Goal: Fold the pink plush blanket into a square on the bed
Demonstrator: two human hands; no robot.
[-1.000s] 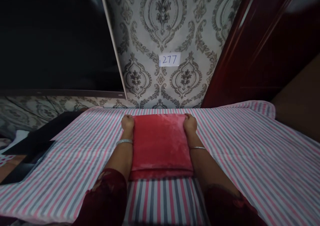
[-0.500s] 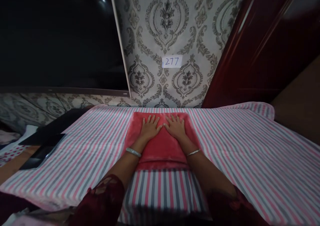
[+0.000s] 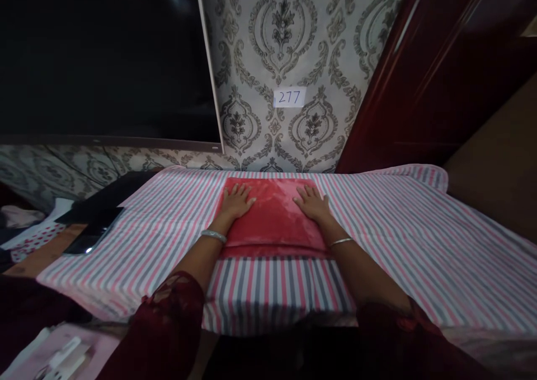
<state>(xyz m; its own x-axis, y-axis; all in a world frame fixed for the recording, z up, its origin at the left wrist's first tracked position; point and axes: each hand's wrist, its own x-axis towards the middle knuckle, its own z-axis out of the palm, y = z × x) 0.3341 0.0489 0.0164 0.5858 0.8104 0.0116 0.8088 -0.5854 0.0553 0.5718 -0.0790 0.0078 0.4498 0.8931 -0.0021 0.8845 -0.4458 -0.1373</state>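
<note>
A folded red cloth (image 3: 272, 217) with a soft, plush-looking surface lies flat on the striped tablecloth (image 3: 168, 223), its folded edge towards me. On its left side rests my left hand (image 3: 236, 202), palm down with the fingers spread. My right hand (image 3: 312, 202) lies the same way near the cloth's right edge, fingers apart. Between the two hands the red surface shows lighter and darker patches. Neither hand grips anything.
A large dark television screen (image 3: 100, 61) stands at the back left. Patterned wallpaper bears a paper label (image 3: 289, 97) reading 277. To the right is a dark red glossy panel (image 3: 419, 89). A black phone-like slab (image 3: 94, 231) lies at the left edge.
My hands have slid apart, from the middle of the red cloth out to its left and right sides. The camera view has shifted slightly.
</note>
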